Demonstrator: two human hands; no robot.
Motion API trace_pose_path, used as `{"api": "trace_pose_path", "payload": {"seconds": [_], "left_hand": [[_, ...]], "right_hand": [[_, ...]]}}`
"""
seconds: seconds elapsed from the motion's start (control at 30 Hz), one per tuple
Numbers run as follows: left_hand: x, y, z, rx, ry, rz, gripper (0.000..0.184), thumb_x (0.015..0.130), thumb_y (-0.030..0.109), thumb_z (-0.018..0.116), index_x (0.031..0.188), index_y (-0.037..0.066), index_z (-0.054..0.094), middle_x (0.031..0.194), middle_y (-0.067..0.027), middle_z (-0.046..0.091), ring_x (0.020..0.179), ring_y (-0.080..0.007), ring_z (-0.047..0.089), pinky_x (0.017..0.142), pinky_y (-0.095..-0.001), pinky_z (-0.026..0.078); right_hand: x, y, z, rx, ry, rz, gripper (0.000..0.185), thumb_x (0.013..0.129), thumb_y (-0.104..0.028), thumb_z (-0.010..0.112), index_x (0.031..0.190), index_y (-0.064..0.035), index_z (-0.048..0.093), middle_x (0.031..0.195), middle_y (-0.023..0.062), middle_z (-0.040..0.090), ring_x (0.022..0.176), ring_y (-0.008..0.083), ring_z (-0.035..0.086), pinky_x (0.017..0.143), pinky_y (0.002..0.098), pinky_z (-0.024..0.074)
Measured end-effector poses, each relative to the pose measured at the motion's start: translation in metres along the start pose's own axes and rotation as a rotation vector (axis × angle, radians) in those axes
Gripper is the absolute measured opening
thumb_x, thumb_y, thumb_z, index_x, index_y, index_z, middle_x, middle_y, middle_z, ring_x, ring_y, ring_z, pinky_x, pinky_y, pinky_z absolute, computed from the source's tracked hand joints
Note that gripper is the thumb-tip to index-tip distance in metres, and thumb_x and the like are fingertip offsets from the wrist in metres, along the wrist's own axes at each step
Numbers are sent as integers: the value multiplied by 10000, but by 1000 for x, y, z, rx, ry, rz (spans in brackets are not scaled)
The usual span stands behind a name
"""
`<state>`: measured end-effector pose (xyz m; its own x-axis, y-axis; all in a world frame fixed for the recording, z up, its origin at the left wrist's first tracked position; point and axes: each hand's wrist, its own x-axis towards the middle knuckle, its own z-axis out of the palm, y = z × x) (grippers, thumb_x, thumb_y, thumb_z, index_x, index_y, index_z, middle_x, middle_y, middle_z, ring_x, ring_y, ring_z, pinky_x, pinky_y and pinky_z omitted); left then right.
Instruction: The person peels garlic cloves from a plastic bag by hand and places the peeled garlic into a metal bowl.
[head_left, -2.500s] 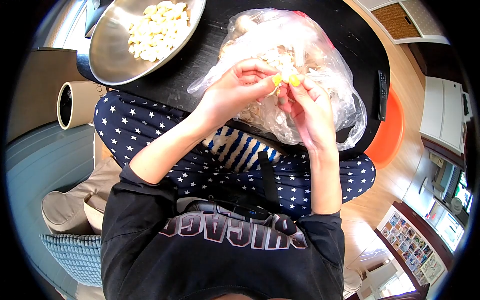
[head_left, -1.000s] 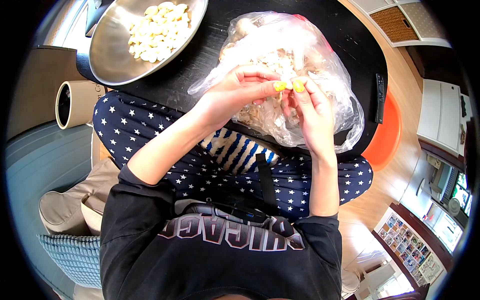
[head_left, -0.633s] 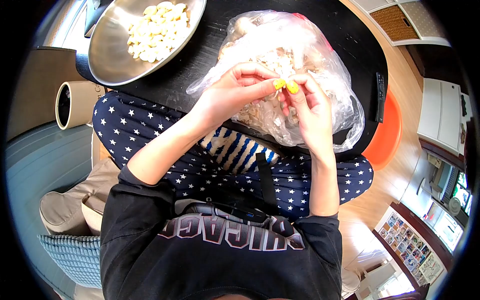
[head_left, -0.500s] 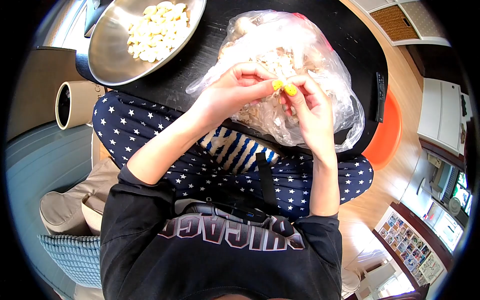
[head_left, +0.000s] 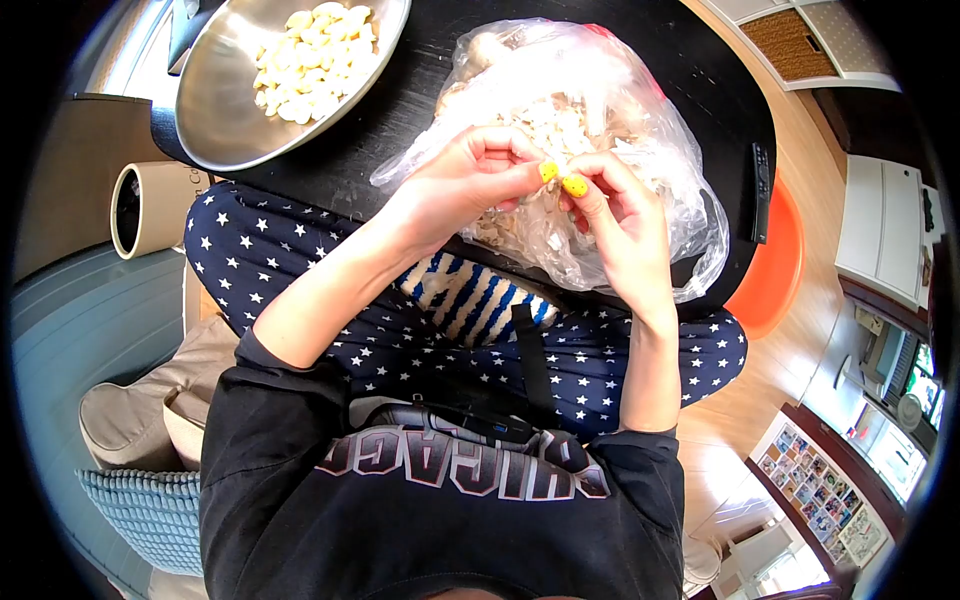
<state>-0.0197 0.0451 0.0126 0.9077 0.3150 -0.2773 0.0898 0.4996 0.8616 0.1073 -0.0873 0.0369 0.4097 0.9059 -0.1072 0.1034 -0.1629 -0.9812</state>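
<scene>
Over a clear plastic bag [head_left: 690, 215], my left hand [head_left: 470, 180] and my right hand [head_left: 625, 215] meet fingertip to fingertip. Both are closed in a pinch, with yellow, dark-dotted thumbnails facing up. Between them is a small pale piece that looks like a garlic clove, mostly covered by the fingers. The bag lies open on the black table and holds papery garlic skins [head_left: 520, 228]. At the upper left, a steel bowl [head_left: 215, 125] contains many peeled garlic cloves [head_left: 315, 65].
A black remote control [head_left: 760, 195] lies near the right edge of the black table [head_left: 425, 55]. An orange chair seat [head_left: 775, 270] shows beyond that edge. To the left is a cream cylindrical container [head_left: 160, 210]. My crossed legs are against the table's front edge.
My thumbs have drawn slightly apart, the left one shifting a little to the left. Both hands stay pinched over the bag. The bowl and bag are where they were.
</scene>
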Motion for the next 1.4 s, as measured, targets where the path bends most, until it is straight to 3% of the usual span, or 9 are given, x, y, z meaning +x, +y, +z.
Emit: {"api": "trace_pose_path", "payload": {"seconds": [0.23,0.4,0.6,1.2,1.4], "left_hand": [[0,-3,-1,-2,-5,17,34,859,105,576,870,101,608,770,71,579,647,28,464,565,-134,353],[-1,2,2,-35,-12,14,66,860,107,574,922,91,589,812,66,576,684,18,473,614,-154,365],[-2,5,3,8,-27,71,113,873,138,584,965,73,588,846,46,583,693,8,474,631,-161,365],[0,1,-2,109,-15,74,141,881,115,587,996,34,590,861,33,596,728,4,499,637,-151,382],[1,-1,-4,69,-34,96,139,879,89,590,994,15,563,865,34,578,776,0,515,686,-152,404]], "right_hand": [[1,4,3,-43,-1,-23,122,903,-105,549,914,15,573,744,24,579,719,71,541,664,214,430],[2,9,1,284,-80,40,177,942,-169,506,940,-2,565,763,11,570,650,60,499,610,194,411],[3,11,3,441,-42,78,213,955,-217,484,935,-19,561,754,12,568,616,50,471,580,181,393],[1,10,2,141,5,4,147,924,-167,541,963,-27,560,760,-10,579,669,31,483,596,170,384],[2,14,2,294,-43,10,184,942,-197,508,959,-23,563,768,10,579,638,47,479,591,181,392]]}}
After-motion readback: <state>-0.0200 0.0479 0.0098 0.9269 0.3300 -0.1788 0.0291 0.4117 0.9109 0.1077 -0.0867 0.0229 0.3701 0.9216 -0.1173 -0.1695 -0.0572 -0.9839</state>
